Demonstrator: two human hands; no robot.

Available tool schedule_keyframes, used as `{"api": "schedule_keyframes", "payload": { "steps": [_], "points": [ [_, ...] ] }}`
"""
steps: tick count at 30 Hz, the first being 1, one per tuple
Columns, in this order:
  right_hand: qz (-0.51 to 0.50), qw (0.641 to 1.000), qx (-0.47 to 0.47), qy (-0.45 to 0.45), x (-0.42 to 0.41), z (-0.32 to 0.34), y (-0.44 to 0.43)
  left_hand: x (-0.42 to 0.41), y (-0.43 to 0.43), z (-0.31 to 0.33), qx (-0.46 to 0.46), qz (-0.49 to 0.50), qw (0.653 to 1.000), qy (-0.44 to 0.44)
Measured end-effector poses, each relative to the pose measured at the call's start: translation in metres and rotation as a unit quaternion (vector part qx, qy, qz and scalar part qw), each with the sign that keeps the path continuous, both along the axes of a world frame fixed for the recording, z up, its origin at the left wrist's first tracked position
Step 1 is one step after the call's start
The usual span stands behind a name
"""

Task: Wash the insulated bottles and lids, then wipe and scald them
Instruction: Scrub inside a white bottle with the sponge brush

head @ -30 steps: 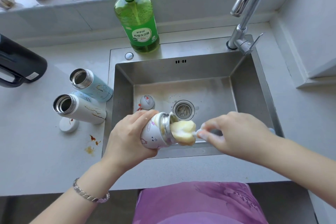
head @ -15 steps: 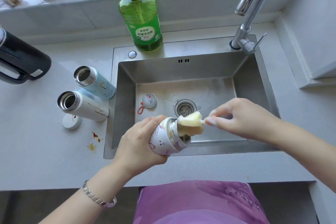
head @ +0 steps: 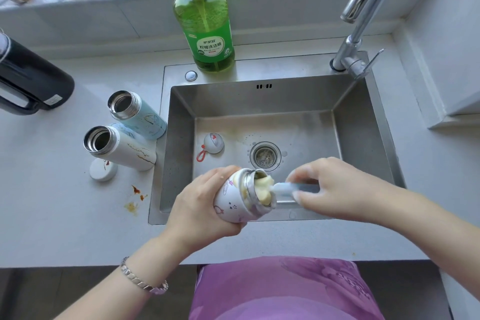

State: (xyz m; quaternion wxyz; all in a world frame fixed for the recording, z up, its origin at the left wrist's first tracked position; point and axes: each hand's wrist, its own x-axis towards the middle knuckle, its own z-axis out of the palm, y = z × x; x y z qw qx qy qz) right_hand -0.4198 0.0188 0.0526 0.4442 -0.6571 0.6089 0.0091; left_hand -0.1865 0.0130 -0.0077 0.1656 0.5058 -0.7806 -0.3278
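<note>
Over the sink's near rim, the left grip wraps the held bottle, mouth toward 3 o'clock. The right grip pinches the brush, its sponge in that mouth. Washing looks barely begun. A lid lies in the sink. At 10 o'clock, two open bottles and a cap wait on the stained desk. Wiping and scalding remain.

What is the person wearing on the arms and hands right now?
Both forearms are bare, with no sleeves in view and no gloves on the left hand or right hand. A silver metal link bracelet circles the left wrist; the right wrist carries nothing.
</note>
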Motion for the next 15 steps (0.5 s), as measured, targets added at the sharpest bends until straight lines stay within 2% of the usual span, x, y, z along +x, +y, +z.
{"api": "schedule_keyframes", "payload": {
  "steps": [2, 4, 7, 10, 12, 13, 15],
  "points": [
    [0.041, 0.998, 0.018, 0.037, -0.007, 0.009, -0.002, 0.006, -0.001, -0.003, 0.02, 0.018, 1.0, 0.001],
    [0.035, 0.997, 0.02, 0.061, -0.02, 0.016, -0.005, 0.012, -0.003, -0.005, 0.026, 0.033, 0.999, -0.002],
    [-0.058, 0.997, -0.048, 0.004, -0.025, 0.016, -0.006, 0.013, -0.003, -0.002, 0.014, 0.03, 0.999, -0.011],
    [-0.093, 0.989, -0.11, -0.044, -0.006, 0.009, 0.001, 0.0, -0.002, 0.003, -0.014, -0.003, 1.0, -0.005],
    [-0.154, 0.975, -0.106, -0.119, 0.004, 0.006, 0.004, -0.006, -0.002, 0.003, -0.027, -0.022, 0.999, -0.004],
    [-0.21, 0.957, -0.081, -0.185, 0.006, 0.007, 0.004, -0.007, -0.002, 0.003, -0.016, -0.016, 1.0, 0.002],
    [-0.329, 0.887, -0.012, -0.323, 0.009, 0.011, 0.003, -0.006, 0.0, 0.001, 0.006, -0.002, 1.0, 0.013]
  ]
}}
